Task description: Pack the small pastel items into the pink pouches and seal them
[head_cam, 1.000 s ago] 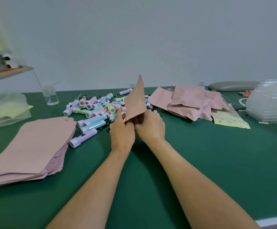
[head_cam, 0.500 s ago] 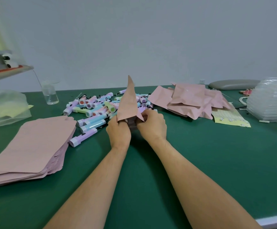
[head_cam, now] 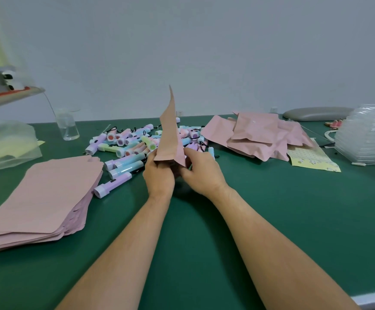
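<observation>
a pink pouch (head_cam: 169,139) stands almost upright between both hands, above the middle of the green table (head_cam: 294,220) — matte, dusty pink, flat and thin, seen nearly edge-on. its top corner points up against the grey wall, and its lower end spreads a little where it is held. the left hand (head_cam: 158,175) grips the lower left edge, fingers curled round it. the right hand (head_cam: 201,173) pinches the lower right corner, fingers bent and close together. what lies between the palms under the pouch is hidden.

just behind the hands lies a heap of pastel items (head_cam: 135,142) — short tubes in lilac, blue, pink and yellow-green with white ends, some with round red or purple faces and black cords. any print on them is too small to read.

to the left sits a stack of flat pouches (head_cam: 47,193), the same pink and plain on top. to the right is a pile of puffed-up pouches (head_cam: 256,135), touching a yellow patterned sheet (head_cam: 312,157). a clear cup (head_cam: 68,126) stands behind the heap on the left, well apart from the hands.
</observation>
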Demonstrator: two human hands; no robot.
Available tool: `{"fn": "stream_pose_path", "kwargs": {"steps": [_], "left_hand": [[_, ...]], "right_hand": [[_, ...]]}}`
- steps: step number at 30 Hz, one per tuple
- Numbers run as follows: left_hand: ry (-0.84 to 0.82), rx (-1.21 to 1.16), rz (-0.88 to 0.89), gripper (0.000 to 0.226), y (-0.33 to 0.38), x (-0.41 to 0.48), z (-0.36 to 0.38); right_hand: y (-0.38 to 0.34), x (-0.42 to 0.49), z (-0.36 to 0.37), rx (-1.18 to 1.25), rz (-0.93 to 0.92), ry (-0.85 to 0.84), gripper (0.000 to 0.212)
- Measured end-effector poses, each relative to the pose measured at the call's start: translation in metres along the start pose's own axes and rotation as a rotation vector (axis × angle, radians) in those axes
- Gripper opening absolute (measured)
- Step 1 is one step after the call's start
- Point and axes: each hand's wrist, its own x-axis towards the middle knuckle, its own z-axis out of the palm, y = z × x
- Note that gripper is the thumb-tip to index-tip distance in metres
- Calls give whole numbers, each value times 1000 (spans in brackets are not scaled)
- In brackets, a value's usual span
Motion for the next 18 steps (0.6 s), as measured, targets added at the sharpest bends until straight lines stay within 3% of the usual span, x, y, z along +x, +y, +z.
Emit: {"fn": "stream_pose_path", "kwargs": {"steps": [3, 6, 9, 12, 15, 18], "left_hand": [[12, 10, 3, 33, 0, 0, 0], [-2, -1, 0, 25, 0, -1, 1], [-59, -70, -67, 22, 0, -1, 2], [-94, -59, -75, 31, 0, -1, 2], [-124, -57, -80, 36, -1, -1, 2], [-123, -85, -89, 35, -2, 0, 0]], "right_hand": [[2, 1, -1, 102, 1, -46, 19], [12, -3, -11, 315, -25, -167, 43], [29, -1, -24, 351, 52, 15, 46], [50, 5, -32, 43, 180, 222, 47], [68, 6, -33, -210, 255, -66, 76], [73, 6, -28, -268, 240, -211, 76]]}}
